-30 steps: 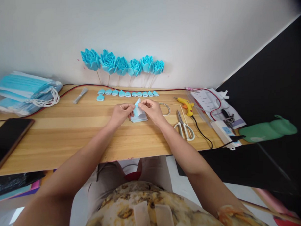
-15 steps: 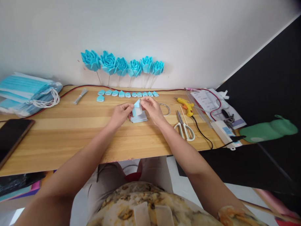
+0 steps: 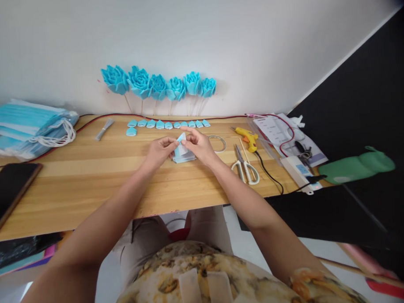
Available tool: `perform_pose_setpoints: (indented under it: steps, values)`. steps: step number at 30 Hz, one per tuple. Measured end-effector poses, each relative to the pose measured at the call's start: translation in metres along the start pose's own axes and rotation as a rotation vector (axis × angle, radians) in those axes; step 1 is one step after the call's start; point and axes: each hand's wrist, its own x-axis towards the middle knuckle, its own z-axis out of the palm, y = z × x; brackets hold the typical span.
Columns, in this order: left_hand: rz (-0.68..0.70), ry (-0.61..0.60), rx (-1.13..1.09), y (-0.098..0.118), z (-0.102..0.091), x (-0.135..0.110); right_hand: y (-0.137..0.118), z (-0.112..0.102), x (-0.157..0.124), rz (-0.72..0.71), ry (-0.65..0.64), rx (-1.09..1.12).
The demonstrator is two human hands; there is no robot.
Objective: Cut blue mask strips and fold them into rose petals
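Note:
Between my two hands is a small light-blue and white fabric piece (image 3: 181, 146) with its upper part folded to a point. My left hand (image 3: 161, 150) pinches its left side between thumb and fingers. On the right side, the thumb of my right hand (image 3: 198, 145) presses against the piece, its index finger stretched out above. Just below lies a stack of pale cut pieces (image 3: 184, 158) on the wooden table (image 3: 100, 181). Behind my hands, several folded blue petals (image 3: 160, 124) form a row, with one more petal (image 3: 131, 132) in front at the left.
Several blue flowers on sticks (image 3: 140, 84) lean against the wall. At left are bagged face masks (image 3: 28, 124), a bundle of thin strips (image 3: 104, 129) and a phone (image 3: 13, 191). At right lie a wire ring (image 3: 225, 144), scissors (image 3: 245, 167), a yellow glue gun (image 3: 248, 137) and a green bottle (image 3: 355, 166).
My right hand has shifted its grip, its thumb now pressing the front of the piece, where the white side shows folded over. The view has moved slightly.

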Motion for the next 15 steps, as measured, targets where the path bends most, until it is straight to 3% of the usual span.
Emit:
perform_pose_setpoints:
  steps: [4,8,12,15]
  values:
    - [0.005,0.039,0.027,0.001,-0.003,0.002,-0.001,-0.011,0.007,-0.054,0.08,-0.133]
    - [0.02,0.044,-0.022,0.0,-0.004,0.003,-0.014,-0.052,0.01,-0.066,0.209,-0.378]
    - [0.03,0.013,-0.133,-0.003,-0.001,0.003,-0.025,-0.091,-0.012,-0.007,0.145,-0.773]
    - [0.03,-0.005,-0.236,-0.001,0.001,0.0,-0.02,-0.099,-0.035,0.08,0.076,-0.936]
